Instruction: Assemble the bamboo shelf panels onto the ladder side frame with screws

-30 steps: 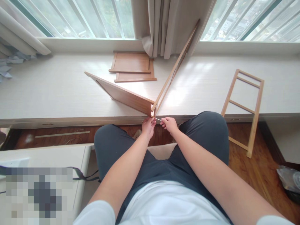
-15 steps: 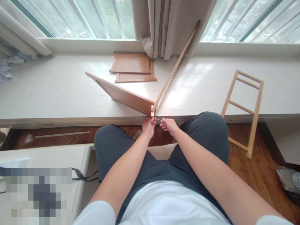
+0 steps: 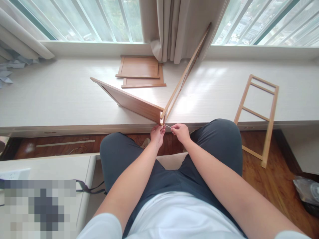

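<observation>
Two bare hands meet at the near edge of the white tabletop (image 3: 62, 96), right at the corner where two wooden pieces join. The left hand (image 3: 157, 134) has its fingers pinched closed at the bottom of that corner, touching the end of the wooden panel (image 3: 129, 101), which stands on edge and runs back to the left across the tabletop. The right hand (image 3: 181, 132) is just beside it, thumb and forefinger closed on a thin metal pin (image 3: 168, 126); the pin's other end points into the corner joint. Whether the pin is a tool or a fastener cannot be told at this size. From the same corner a slim wooden frame (image 3: 185, 73) rises on edge and slants back to the right, its far end near the curtain (image 3: 171, 26).

Farther back on the tabletop, two flat wooden panels (image 3: 141, 71) lie stacked, one partly over the other, near the foot of the curtain. Well apart to the right, a ladder-like wooden frame (image 3: 258, 114) leans against the tabletop's edge with its lower end on the wooden floor (image 3: 276, 186). The person sits with knees in dark trousers (image 3: 219, 146) under both forearms.
</observation>
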Available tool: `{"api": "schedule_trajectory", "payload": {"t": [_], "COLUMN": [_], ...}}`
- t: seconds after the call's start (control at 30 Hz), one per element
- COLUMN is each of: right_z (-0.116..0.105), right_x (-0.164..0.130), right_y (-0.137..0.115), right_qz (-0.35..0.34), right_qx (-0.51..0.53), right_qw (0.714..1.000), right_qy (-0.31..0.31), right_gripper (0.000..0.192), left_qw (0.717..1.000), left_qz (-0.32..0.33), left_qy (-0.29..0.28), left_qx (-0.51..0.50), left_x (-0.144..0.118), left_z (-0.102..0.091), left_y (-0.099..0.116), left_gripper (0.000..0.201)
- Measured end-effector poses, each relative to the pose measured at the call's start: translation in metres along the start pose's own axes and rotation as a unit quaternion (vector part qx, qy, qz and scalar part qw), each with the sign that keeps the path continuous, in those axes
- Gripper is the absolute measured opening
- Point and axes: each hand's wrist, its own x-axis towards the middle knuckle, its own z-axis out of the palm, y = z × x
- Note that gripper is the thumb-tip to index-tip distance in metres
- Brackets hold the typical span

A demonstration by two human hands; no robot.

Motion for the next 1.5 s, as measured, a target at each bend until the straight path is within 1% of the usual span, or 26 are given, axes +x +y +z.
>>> {"api": "schedule_trajectory", "payload": {"t": [0.13,0.23,0.43,0.67,0.8,1.17,1.3,1.5], "right_z": [0.001,0.001,-0.002,-0.002,-0.001,0.003,0.003,0.003], "right_x": [0.000,0.000,-0.003,-0.005,-0.004,0.005,0.006,0.005], "right_y": [0.002,0.002,0.001,0.000,0.003,0.015,0.013,0.009], "right_qz": [-0.048,-0.070,-0.091,-0.103,-0.099,-0.055,-0.040,-0.015], "right_qx": [-0.063,-0.092,-0.120,-0.123,-0.115,-0.089,-0.085,-0.078], "right_qw": [0.997,0.993,0.988,0.987,0.988,0.995,0.996,0.997], "right_qy": [0.005,0.009,0.017,0.016,0.015,0.006,0.004,-0.021], "right_gripper": [0.004,0.005,0.009,0.011,0.012,0.012,0.013,0.015], "left_qw": [1.000,1.000,1.000,1.000,1.000,1.000,1.000,1.000], "left_qz": [0.001,0.000,-0.002,-0.001,0.001,-0.004,-0.004,-0.003], "left_qy": [0.000,0.001,-0.003,-0.003,0.000,-0.005,-0.004,-0.005], "left_qx": [0.000,0.001,0.005,0.004,0.002,0.005,0.006,0.008], "left_x": [0.001,0.002,0.002,0.002,0.001,0.001,0.002,0.003], "left_z": [-0.001,-0.001,-0.002,-0.001,0.000,-0.002,-0.003,-0.003], "left_y": [0.000,-0.001,-0.001,-0.001,-0.001,0.000,-0.001,-0.001], "left_gripper": [0.025,0.026,0.021,0.019,0.019,0.023,0.023,0.022]}}
